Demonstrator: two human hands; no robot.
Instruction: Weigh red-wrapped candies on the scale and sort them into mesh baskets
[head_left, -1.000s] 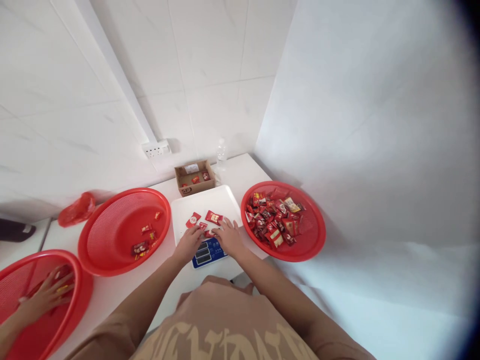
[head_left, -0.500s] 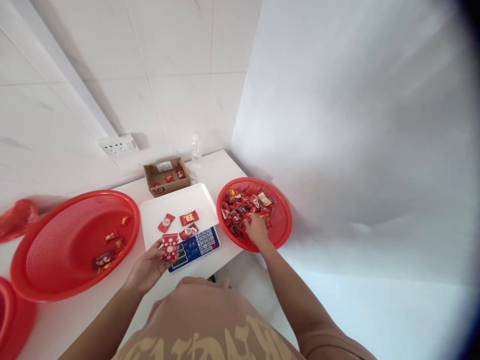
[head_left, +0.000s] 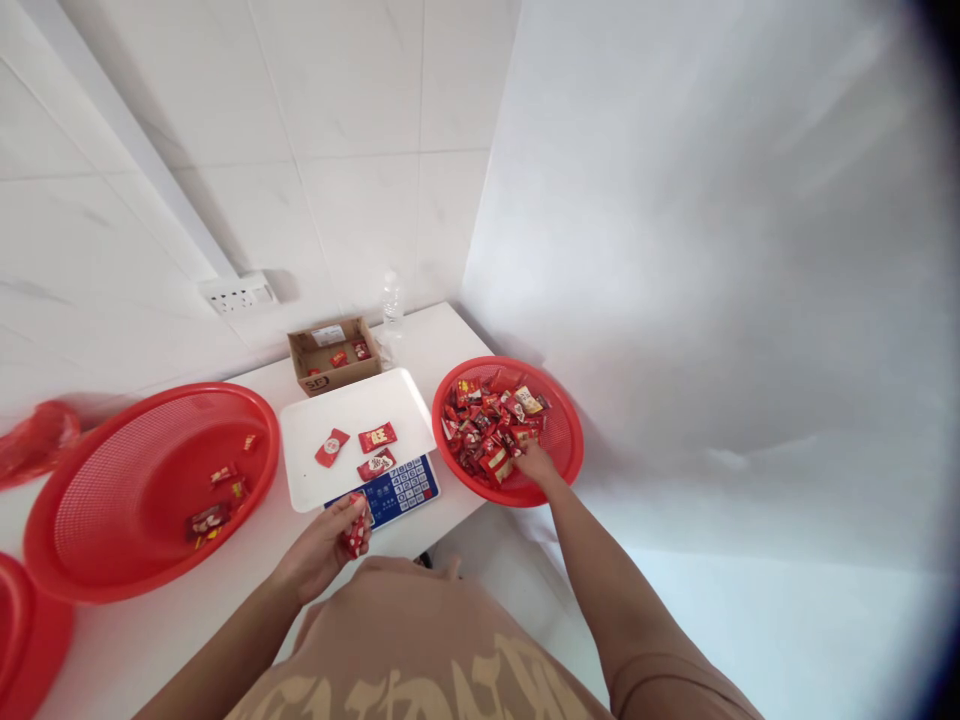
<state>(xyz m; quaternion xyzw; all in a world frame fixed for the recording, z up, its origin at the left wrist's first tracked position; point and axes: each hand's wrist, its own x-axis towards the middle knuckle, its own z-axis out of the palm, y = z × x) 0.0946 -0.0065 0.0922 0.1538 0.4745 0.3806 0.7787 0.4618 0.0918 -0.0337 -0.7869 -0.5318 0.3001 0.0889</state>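
Note:
My left hand (head_left: pixel 339 535) is closed around a small red packet with white dots (head_left: pixel 356 527), in front of the scale's blue keypad panel (head_left: pixel 405 492). Three red wrapped candies (head_left: pixel 377 436) lie apart on the white scale tray (head_left: pixel 307 490). Inside the right red basket (head_left: pixel 568 440), my right hand (head_left: pixel 536 465) has its fingers drawn together among many wrapped candies (head_left: pixel 480 420). A red and gold packet (head_left: pixel 496 463) lies right by its fingertips. Those fingertips are partly hidden, so what they grip is unclear.
On the left, a large red basket (head_left: pixel 90 480) contains several candies, with another red basket (head_left: pixel 34 640) partly in view. Behind the scale stand an open cardboard box (head_left: pixel 341 375) with candies and a clear bottle (head_left: pixel 391 300). Walls border the white table (head_left: pixel 427 340).
My left hand has drawn back slightly toward my body, and the dotted packet is now turned and more enclosed by the fingers. My right hand has shifted rightward in the basket, uncovering the red and gold packet.

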